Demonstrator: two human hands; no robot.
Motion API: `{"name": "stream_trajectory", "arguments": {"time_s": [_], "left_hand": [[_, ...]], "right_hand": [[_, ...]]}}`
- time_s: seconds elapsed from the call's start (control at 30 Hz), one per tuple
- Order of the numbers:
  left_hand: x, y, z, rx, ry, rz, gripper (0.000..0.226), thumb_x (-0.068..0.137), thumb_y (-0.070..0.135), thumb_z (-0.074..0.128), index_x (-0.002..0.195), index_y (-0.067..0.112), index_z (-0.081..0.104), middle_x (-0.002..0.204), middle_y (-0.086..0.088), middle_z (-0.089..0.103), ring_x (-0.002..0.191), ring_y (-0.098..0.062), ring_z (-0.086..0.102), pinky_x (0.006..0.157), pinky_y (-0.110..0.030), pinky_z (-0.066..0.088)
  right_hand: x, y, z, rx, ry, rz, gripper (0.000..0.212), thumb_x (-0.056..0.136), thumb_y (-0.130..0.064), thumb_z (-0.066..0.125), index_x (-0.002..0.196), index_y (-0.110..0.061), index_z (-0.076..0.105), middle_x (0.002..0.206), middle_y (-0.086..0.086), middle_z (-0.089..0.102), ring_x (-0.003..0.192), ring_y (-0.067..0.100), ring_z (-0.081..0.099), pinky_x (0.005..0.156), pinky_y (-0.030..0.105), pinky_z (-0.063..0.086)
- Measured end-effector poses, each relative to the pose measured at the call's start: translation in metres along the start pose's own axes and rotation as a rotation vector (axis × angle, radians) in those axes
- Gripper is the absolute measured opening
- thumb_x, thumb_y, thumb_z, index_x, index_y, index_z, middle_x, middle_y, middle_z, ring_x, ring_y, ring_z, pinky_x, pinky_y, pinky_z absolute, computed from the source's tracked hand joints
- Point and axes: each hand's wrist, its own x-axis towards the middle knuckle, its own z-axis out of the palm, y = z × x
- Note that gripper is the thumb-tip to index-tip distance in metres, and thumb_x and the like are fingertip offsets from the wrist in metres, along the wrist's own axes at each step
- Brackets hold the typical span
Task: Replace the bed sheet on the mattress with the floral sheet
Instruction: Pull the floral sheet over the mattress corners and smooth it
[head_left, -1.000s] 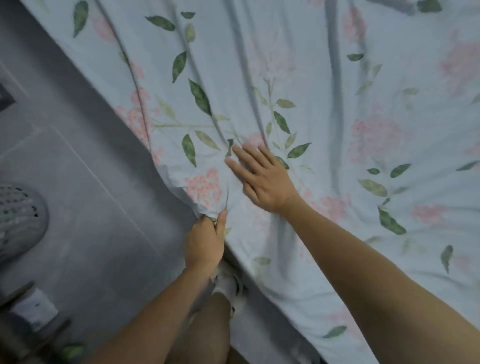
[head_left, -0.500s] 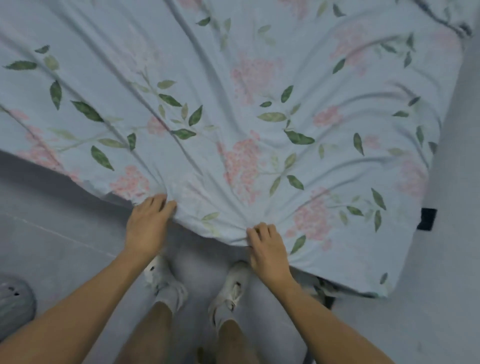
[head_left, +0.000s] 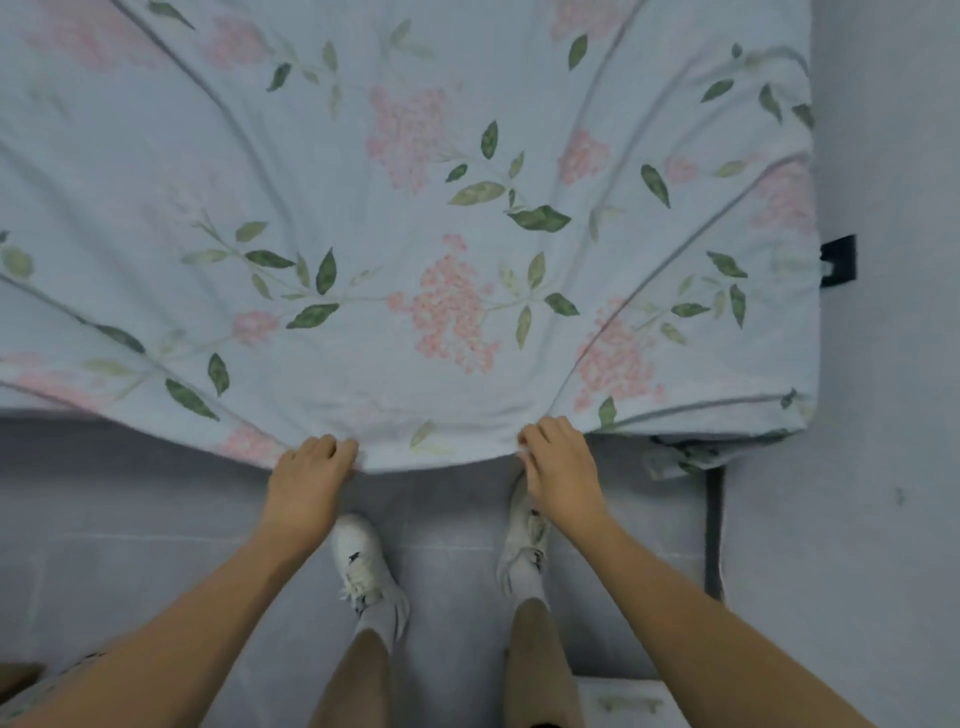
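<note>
The floral sheet (head_left: 415, 218), pale blue with pink flower clusters and green leaves, lies spread over the mattress and fills the upper part of the head view. Its near edge hangs past the bed's side in a curve. My left hand (head_left: 309, 480) grips that edge with fingers curled over the cloth. My right hand (head_left: 563, 467) holds the same edge about a forearm's length to the right. Long creases fan out from both hands across the sheet. The mattress itself is hidden under the cloth; its right corner (head_left: 784, 415) is covered.
A grey tiled floor (head_left: 130, 519) lies below the bed, with my two white shoes (head_left: 363, 561) on it. A grey wall (head_left: 883, 364) runs along the right side, with a small black bracket (head_left: 837, 260) by the bed. A bunched bit of floral cloth (head_left: 680, 457) hangs under the corner.
My view has swung from the bed's left edge to face its side squarely. My right hand left the top of the sheet and took hold of the near edge; both hands moved apart.
</note>
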Motion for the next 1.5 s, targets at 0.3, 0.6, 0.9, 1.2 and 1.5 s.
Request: {"name": "stream_trajectory", "arguments": {"time_s": [0.3, 0.6, 0.9, 1.2, 1.5], "left_hand": [[0.068, 0.156, -0.021, -0.014, 0.151, 0.311, 0.039, 0.085, 0.043, 0.076, 0.11, 0.018, 0.059, 0.108, -0.007, 0.052, 0.096, -0.033, 0.053, 0.07, -0.043, 0.044], [0.133, 0.3, 0.008, 0.134, 0.096, 0.472, 0.07, 0.066, 0.051, 0.088, 0.12, 0.018, 0.058, 0.122, -0.009, 0.051, 0.105, -0.031, 0.05, 0.078, -0.044, 0.044], [0.132, 0.351, 0.022, 0.269, 0.036, 0.534, 0.054, 0.058, 0.032, 0.094, 0.099, 0.012, 0.064, 0.109, -0.011, 0.06, 0.093, -0.033, 0.05, 0.07, -0.042, 0.04], [0.155, 0.353, 0.009, 0.218, 0.055, 0.459, 0.05, 0.066, 0.014, 0.089, 0.108, 0.016, 0.063, 0.111, -0.008, 0.056, 0.093, -0.032, 0.05, 0.068, -0.042, 0.038], [0.14, 0.33, 0.021, 0.064, -0.011, 0.593, 0.056, 0.05, -0.007, 0.084, 0.099, 0.011, 0.063, 0.091, -0.005, 0.056, 0.08, -0.026, 0.05, 0.057, -0.037, 0.042]], "right_hand": [[-0.026, 0.129, -0.055, -0.271, 0.098, 0.478, 0.054, 0.073, -0.01, 0.078, 0.12, -0.011, 0.052, 0.121, 0.016, 0.045, 0.106, 0.036, 0.046, 0.087, 0.046, 0.046], [-0.036, 0.226, -0.06, -0.15, 0.202, 0.185, 0.028, 0.069, 0.006, 0.073, 0.078, -0.01, 0.053, 0.084, 0.011, 0.053, 0.081, 0.033, 0.052, 0.062, 0.043, 0.044], [-0.113, 0.258, -0.046, -0.019, 0.003, 0.185, 0.041, 0.053, 0.009, 0.079, 0.074, -0.013, 0.053, 0.078, 0.006, 0.05, 0.072, 0.03, 0.053, 0.056, 0.036, 0.042], [-0.064, 0.311, -0.091, -0.114, 0.161, 0.331, 0.046, 0.064, 0.011, 0.068, 0.103, -0.013, 0.063, 0.101, 0.007, 0.056, 0.093, 0.029, 0.052, 0.068, 0.04, 0.05], [-0.112, 0.315, -0.085, -0.087, 0.083, 0.319, 0.038, 0.061, 0.018, 0.075, 0.079, -0.011, 0.059, 0.077, 0.006, 0.05, 0.072, 0.027, 0.051, 0.055, 0.036, 0.04]]}}
